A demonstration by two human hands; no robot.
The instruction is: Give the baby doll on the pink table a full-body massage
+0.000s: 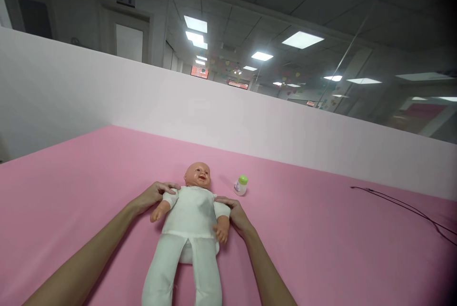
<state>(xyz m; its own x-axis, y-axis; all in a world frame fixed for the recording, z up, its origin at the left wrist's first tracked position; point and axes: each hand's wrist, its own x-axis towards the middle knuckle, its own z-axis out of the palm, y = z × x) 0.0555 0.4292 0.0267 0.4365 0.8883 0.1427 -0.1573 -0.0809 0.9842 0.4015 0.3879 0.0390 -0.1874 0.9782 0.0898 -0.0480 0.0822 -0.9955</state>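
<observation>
A baby doll (191, 213) with a white cloth body and plastic head lies on its back on the pink surface, its head away from me. My left hand (154, 196) grips the doll at the shoulder on the left, fingers over the top of the sleeve. On the other side, my right hand (238, 214) holds the opposite shoulder, its fingers laid along the sleeve top and the thumb out of sight. Just beyond that hand stands a small white bottle (240, 187) with a green cap, slightly tilted in view and touched by neither hand.
The pink tabletop (303, 230) spreads to both sides. A low white partition (214, 111) runs along its far edge, with a glass window (250, 34) above it. A thin black cable (403, 206) lies at the right.
</observation>
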